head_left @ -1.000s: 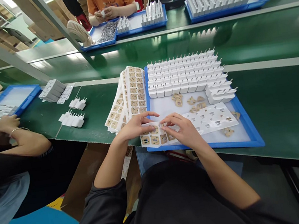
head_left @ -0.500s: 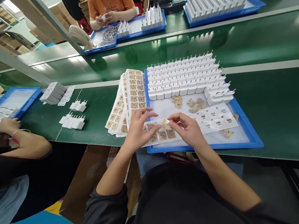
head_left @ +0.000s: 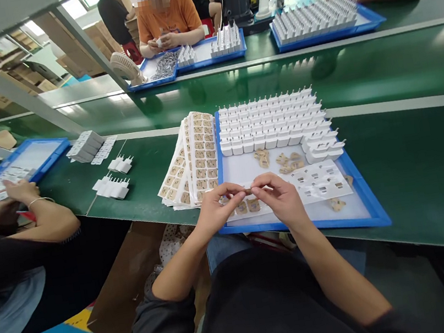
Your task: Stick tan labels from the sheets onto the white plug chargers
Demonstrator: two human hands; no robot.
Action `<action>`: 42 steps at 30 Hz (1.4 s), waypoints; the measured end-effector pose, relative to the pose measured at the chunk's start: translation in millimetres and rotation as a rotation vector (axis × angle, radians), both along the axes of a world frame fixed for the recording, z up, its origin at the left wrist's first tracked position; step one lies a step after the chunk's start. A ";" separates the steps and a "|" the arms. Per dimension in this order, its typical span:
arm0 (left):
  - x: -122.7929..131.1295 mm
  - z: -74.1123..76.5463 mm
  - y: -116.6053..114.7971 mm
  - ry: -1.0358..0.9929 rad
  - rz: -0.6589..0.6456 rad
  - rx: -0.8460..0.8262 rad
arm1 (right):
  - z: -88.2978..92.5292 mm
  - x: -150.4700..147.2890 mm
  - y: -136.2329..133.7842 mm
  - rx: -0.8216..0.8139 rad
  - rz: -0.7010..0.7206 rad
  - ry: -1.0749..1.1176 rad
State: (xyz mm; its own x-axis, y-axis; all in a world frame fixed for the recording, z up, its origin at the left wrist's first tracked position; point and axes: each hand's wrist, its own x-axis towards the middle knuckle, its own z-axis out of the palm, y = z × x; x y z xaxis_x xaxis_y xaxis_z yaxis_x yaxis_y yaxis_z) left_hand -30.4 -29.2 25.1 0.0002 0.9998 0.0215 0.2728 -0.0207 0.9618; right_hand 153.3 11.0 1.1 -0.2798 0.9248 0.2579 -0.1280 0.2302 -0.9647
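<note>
The green bench (head_left: 408,161) supports all items listed below. A blue-rimmed tray (head_left: 339,224) sits on it, directly in front of the person. White two-pin plugs (head_left: 269,123) stand in rows, pins up, across the far part of the tray. A stack of label sheets (head_left: 202,158) lies fanned beside the tray's left edge. A single sheet (head_left: 324,180) lies across the near part of the tray; its right portion is white with small openings, and tan labels show at its left end. The left hand (head_left: 216,212) and right hand (head_left: 281,199) are positioned above this sheet, each closed in a thumb-and-finger pinch. Tan scraps (head_left: 290,162) lie on the tray floor between the plugs and the sheet. A small tan piece (head_left: 248,191) is held between the fingertips of both hands, seen nearly edge-on.
</note>
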 end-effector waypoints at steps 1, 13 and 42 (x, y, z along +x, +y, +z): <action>0.3 -1.5 0.8 -0.069 -0.025 -0.038 | 0.3 -0.5 -0.7 0.002 -0.030 -0.001; -27.8 5.6 110.3 0.847 0.137 0.303 | 0.0 -0.3 -5.2 0.186 -0.312 -0.082; 12.0 -21.9 -1.0 -0.243 -0.072 0.125 | 5.2 5.6 -6.6 -0.034 0.151 0.331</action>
State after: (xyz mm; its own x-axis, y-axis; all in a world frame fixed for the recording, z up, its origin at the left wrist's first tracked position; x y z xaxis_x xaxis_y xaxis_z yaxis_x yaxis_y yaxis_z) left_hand -18.4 -30.1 3.2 0.0513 0.9869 0.1531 0.0279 -0.1546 0.9876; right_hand 158.9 4.4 6.3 -0.3202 0.8892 0.3267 -0.4645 0.1531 -0.8722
